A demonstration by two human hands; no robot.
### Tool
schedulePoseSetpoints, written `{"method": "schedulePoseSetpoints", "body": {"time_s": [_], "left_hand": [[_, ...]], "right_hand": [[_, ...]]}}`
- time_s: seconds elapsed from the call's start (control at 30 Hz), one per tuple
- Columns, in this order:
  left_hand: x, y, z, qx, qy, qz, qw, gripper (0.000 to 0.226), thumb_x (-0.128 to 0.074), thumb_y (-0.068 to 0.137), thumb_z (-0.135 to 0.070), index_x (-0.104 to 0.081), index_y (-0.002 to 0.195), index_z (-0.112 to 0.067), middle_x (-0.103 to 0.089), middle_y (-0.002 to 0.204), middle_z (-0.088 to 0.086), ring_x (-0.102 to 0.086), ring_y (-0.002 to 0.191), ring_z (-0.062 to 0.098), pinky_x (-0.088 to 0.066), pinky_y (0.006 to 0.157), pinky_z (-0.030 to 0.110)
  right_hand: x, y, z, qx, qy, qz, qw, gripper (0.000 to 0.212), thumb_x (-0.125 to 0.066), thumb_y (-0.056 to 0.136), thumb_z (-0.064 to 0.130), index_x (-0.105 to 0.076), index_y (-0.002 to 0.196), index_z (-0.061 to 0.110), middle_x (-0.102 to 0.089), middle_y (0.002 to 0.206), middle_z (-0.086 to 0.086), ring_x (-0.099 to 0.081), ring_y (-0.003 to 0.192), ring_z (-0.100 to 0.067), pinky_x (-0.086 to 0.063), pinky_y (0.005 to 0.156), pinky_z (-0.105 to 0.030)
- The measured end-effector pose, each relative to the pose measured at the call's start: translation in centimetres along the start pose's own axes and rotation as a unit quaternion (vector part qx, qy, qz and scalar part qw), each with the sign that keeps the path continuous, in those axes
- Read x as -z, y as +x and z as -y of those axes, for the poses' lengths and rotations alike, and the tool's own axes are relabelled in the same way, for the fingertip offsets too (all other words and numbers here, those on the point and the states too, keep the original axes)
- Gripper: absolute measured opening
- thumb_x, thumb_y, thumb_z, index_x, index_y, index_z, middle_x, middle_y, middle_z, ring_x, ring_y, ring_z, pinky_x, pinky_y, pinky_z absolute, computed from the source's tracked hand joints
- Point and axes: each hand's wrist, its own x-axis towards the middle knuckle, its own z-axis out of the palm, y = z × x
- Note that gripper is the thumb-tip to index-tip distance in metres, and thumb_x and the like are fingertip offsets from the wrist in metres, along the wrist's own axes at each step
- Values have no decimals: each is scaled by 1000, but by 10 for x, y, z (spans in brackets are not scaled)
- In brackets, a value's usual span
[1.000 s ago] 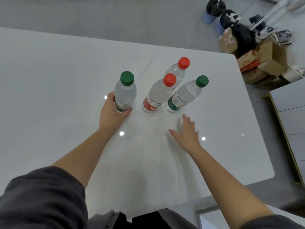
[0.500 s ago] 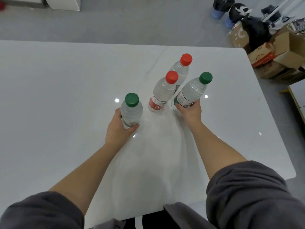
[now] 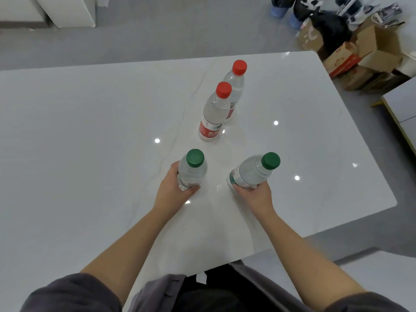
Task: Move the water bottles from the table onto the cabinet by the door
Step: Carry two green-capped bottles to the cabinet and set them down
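Observation:
My left hand [image 3: 172,191] grips the lower body of a green-capped water bottle [image 3: 192,168], held upright over the white table [image 3: 78,143]. A second green-capped bottle [image 3: 254,171] tilts to the right in the grip of my right hand [image 3: 254,195]. Farther back on the table stand two red-capped bottles, the nearer one [image 3: 213,113] with a red label and the farther one [image 3: 235,84] partly behind it. Neither hand touches those two.
Cardboard boxes [image 3: 369,52] and black bags [image 3: 328,25] are piled on the grey floor past the table's far right corner. A white cabinet [image 3: 67,10] stands at the top left. Another pale surface edge [image 3: 400,109] lies to the right.
My right hand reached the right green-capped bottle, took hold of it and drew it toward me. My left hand pulled its bottle nearer too. Both green-capped bottles now sit apart from the red-capped pair.

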Motion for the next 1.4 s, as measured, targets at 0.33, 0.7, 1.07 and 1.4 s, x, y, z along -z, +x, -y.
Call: {"method": "schedulePoseSetpoints", "body": {"time_s": [0.33,0.7,1.07,1.4], "left_hand": [[-13,1,11,-14,5,48,999,71,-85,69,-22,-48,129,-23,-59,114,-15,-55,98,-3,-43,81,8],[-31,-13,-12,-28,-2,57,998,59,-82,72,-20,-47,116,-36,-58,105,-24,-55,92,-11,-40,69,5],[-130,-52,-114,-163,-9,222,961,53,-82,73,-21,-46,108,-36,-59,100,-19,-58,87,-6,-47,67,11],[-238,-160,-149,-188,-41,338,921,51,-83,72,-16,-52,106,-39,-65,99,-21,-62,86,-11,-47,68,7]], "right_hand": [[-18,-21,-16,-26,15,-34,999,47,-81,66,31,-63,109,20,-71,99,7,-68,92,-8,-55,83,-30],[-7,-46,-12,-54,59,-125,989,51,-85,69,28,-61,113,21,-69,102,8,-64,89,-1,-47,71,-14],[103,-103,-18,-30,163,-311,936,58,-85,71,16,-55,121,20,-67,113,9,-64,103,-4,-50,80,-14],[197,-209,-76,-33,193,-442,875,56,-83,72,4,-52,107,36,-65,103,21,-64,92,9,-49,75,-9]]}}
